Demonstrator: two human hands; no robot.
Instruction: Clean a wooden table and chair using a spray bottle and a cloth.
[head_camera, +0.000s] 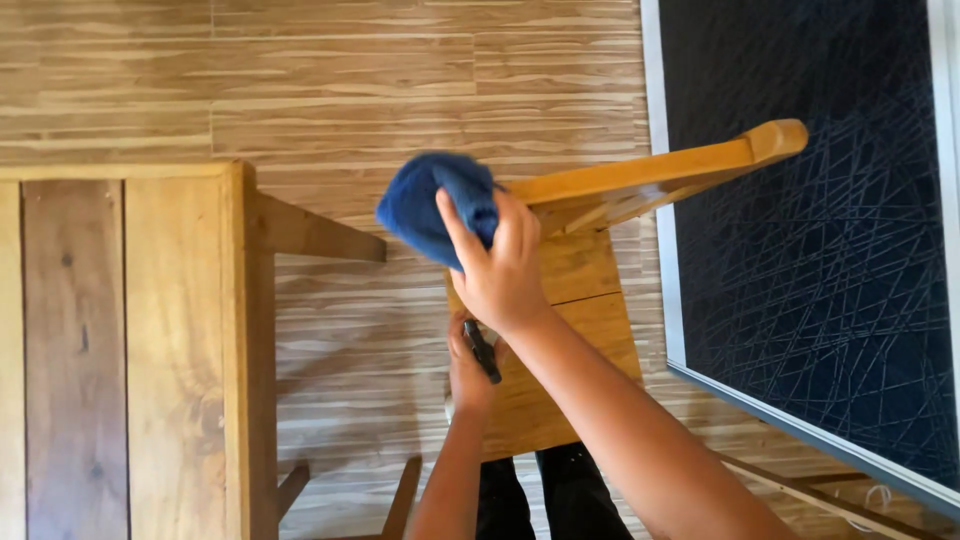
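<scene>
Left hand (468, 372) low over the wooden chair (575, 330) seat, fingers clamped on a small black-trigger bottle (482, 350), right hand (503, 268) above with fingers wrapped tight round a blue cloth (432, 205) pressed on the chair's top rail for wiping, wooden table (130, 350) close left, dark rug (810, 230) beyond.

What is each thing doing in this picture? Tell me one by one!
Blue cloth: bunched up, pressed on the chair's top rail.
Right hand: gripping the cloth.
Left hand: closed around a small black object, low by the seat.
Wooden chair: upright on the floor.
Wooden table: standing to the left of the chair, apart from it.
Dark rug: lying flat on the floor.
</scene>
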